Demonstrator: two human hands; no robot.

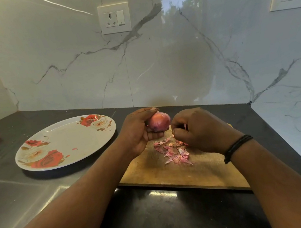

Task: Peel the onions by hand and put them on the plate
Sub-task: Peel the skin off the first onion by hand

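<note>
Peeling in full swing here: the left hand (pixel 139 133) cradles the red onion (pixel 159 122) just above the far end of the cutting board (pixel 185 175), thumb over the top, fingers (pixel 156 135) curled underneath. That is a firm, wrapped grip, and it is what this step wants, since the bulb must not spin while skin is pulled. The right hand (pixel 197 130) sits just beside the onion with its fingers curled tight, and a sliver of pink shows between them; it looks like a pinch on a strip of peel, though the knuckles hide the fingertips and I can't be sure. To do this well, tear downward from the tip toward the root, rotate the bulb a little after each strip, and let the scraps fall onto the pile of skins (pixel 173 152) already on the board (tidy enough). The floral plate (pixel 65 142) waits on the tabletop to the left, holding no onion yet.
</note>
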